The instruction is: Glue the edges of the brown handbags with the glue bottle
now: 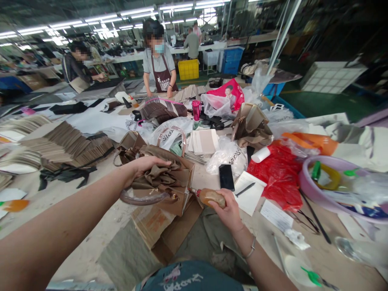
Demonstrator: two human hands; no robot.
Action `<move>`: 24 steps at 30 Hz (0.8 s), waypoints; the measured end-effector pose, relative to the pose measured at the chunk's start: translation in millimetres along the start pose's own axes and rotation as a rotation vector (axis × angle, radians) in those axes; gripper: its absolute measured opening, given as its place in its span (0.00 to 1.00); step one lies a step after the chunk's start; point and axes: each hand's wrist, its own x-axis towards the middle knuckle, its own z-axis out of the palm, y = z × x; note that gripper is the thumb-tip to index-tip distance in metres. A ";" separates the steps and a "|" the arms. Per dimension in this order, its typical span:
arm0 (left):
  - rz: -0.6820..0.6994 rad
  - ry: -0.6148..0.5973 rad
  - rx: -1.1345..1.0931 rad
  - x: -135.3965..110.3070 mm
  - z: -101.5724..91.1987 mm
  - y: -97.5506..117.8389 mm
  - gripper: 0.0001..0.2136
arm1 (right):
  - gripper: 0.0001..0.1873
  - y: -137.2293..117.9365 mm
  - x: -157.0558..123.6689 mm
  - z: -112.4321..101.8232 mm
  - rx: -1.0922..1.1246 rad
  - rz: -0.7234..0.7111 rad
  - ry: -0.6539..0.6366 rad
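Observation:
A brown handbag [182,184] lies on the worktable in front of me, its dark fabric lining [160,176] bunched up and a rounded handle [145,198] drooping toward me. My left hand [144,166] is closed on the lining, thumb laid over the cloth; its other fingers are partly hidden. In my right hand [228,210] is a squeeze bottle [212,197] with amber-brown contents, fingers wrapped around it. Its narrow reddish tip points left at the bag's side edge; whether it touches I cannot tell. Folded cardboard [151,226] sits under the bag.
A phone [226,177] and a notepad [250,192] with a pen lie beyond my right hand. Farther right are a red plastic bag [275,173] and a purple basin [306,178]. Stacked panels [69,145] stand left. A co-worker [159,60] stands across the table.

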 end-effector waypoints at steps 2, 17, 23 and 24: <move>-0.010 -0.011 0.005 -1.4 -0.5 -0.3 0.20 | 0.16 2.2 -1.9 2.1 0.011 0.040 -0.021; 0.004 -0.007 0.015 -1.6 -2.7 -4.5 0.21 | 0.18 5.4 -10.6 5.2 0.080 0.242 -0.024; 0.000 0.015 0.018 -5.4 1.7 -2.0 0.19 | 0.20 -1.0 -5.0 5.1 0.239 0.418 0.026; 0.004 0.018 0.024 -6.1 2.0 -2.0 0.18 | 0.20 -0.5 -3.0 6.4 0.239 0.425 0.045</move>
